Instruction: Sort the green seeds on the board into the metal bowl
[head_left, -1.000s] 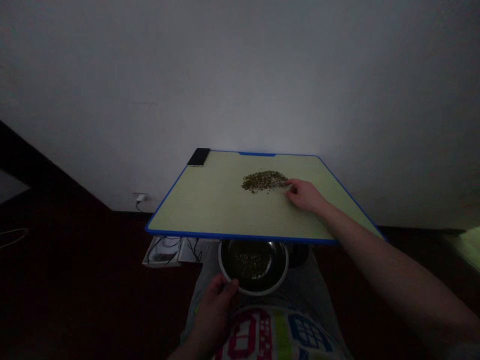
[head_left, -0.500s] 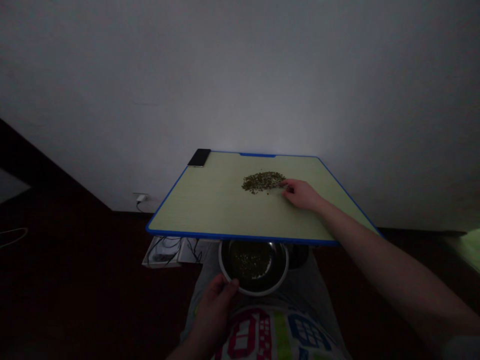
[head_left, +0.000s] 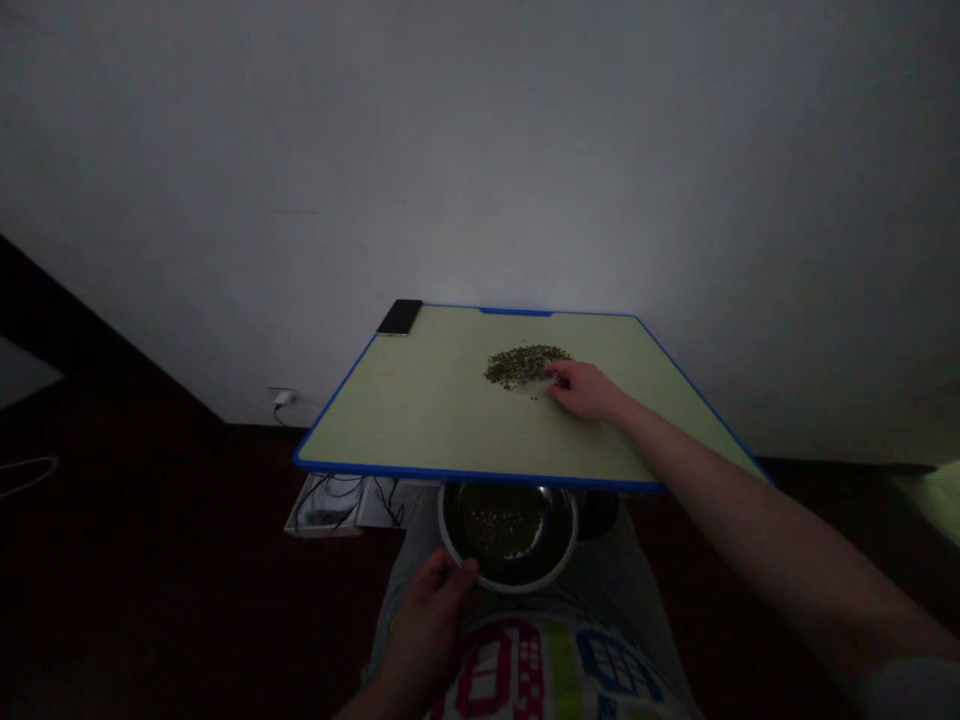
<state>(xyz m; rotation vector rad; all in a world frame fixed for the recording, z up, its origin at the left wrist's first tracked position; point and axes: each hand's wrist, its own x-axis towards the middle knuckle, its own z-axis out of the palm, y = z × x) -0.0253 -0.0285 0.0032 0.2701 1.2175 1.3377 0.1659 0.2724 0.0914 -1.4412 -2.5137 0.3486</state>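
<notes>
Greenish-brown bits (head_left: pixel 521 365) lie loosely scattered; right grip (head_left: pixel 555 378) part-open beside them; left grip (head_left: pixel 459 570) pinches bowl (head_left: pixel 508 585).

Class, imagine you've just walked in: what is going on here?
A person's right hand has its fingertips at the near right edge of a pile of small dark bits on a blue-edged table. The left hand holds the rim of a metal bowl below, with similar bits inside. A phone lies at the far left corner.
</notes>
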